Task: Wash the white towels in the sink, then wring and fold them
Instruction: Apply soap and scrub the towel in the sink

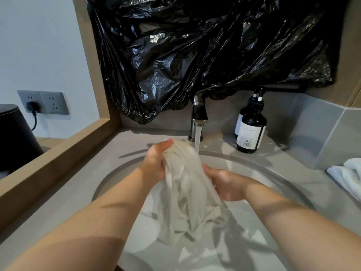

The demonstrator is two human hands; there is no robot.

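A wet white towel (pixel 185 192) hangs bunched over the round sink (pixel 277 178). My left hand (pixel 156 161) grips its upper end, up near the stream. My right hand (pixel 224 182) grips the towel lower down on its right side. Water runs from the dark faucet (pixel 199 114) onto the top of the towel. The towel's loose lower part dangles into the basin. Another white towel (pixel 349 177) lies on the counter at the right edge.
Two dark pump bottles (pixel 252 130) stand on the counter right of the faucet. A black plastic bag (pixel 205 51) covers the wall above. A wooden ledge (pixel 58 153) borders the left, with a wall socket (pixel 45 102) and a black bin (pixel 13 133) beyond.
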